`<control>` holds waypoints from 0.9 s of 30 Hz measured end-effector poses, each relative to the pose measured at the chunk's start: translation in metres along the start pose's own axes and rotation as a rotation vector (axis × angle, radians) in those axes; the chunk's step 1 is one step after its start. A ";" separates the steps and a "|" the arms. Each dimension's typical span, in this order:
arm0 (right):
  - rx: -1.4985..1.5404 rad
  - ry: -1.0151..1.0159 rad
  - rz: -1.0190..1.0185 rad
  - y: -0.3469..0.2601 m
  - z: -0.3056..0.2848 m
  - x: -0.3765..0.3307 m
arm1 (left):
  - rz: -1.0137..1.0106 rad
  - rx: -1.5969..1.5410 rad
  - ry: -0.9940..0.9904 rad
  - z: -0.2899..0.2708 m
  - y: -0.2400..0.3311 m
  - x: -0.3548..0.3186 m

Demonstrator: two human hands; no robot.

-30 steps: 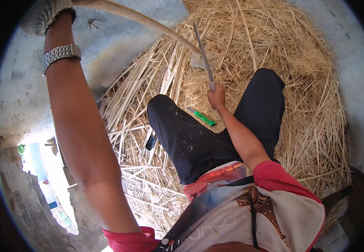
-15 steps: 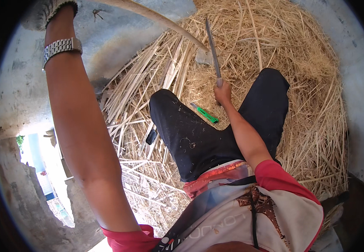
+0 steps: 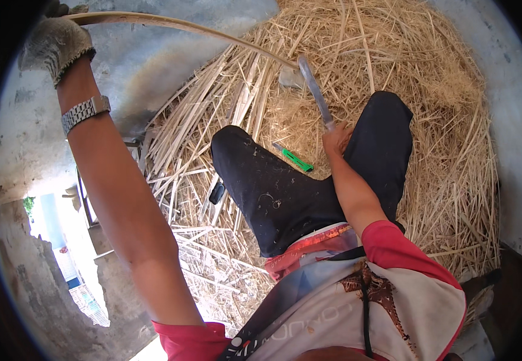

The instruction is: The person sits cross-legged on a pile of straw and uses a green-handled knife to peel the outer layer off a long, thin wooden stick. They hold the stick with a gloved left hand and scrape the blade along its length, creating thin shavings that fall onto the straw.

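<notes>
your gloved left hand (image 3: 53,39) is clenched round one end of a long pale strip (image 3: 183,27), raised high at arm's length. your bare right hand (image 3: 337,139) grips the handle of a knife (image 3: 314,91), whose blade meets the strip's far end above your knees. a heap of straw-like shavings (image 3: 429,96) surrounds your legs; a green tool (image 3: 294,158) lies between your thighs.

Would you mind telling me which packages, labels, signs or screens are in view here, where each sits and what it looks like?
None of those shows. The nearest to one is pale print, too small to make out, across the front of the shirt at the lower edge of the view; the shirt is grey-white with red sleeves.
</notes>
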State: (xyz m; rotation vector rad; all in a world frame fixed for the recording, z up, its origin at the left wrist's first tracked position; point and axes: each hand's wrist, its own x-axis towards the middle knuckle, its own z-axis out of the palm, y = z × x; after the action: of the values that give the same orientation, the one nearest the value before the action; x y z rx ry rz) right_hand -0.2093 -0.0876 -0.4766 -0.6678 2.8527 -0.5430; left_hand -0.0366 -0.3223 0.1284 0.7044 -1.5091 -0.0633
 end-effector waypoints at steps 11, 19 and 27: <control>-0.659 -1.123 -0.722 0.019 0.001 -0.063 | -0.169 -0.221 0.228 -0.033 0.041 -0.044; -0.375 -0.866 -0.839 0.031 0.051 -0.070 | -0.123 -0.267 0.317 -0.036 0.060 -0.051; -0.210 -1.176 -0.522 -0.015 -0.003 -0.075 | -0.137 -0.207 0.391 -0.034 0.087 -0.074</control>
State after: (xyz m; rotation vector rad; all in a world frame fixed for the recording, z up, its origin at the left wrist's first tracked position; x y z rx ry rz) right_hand -0.1380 -0.0647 -0.4625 -1.2387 1.6246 0.1231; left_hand -0.0461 -0.2060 0.1058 0.6111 -1.0623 -0.1734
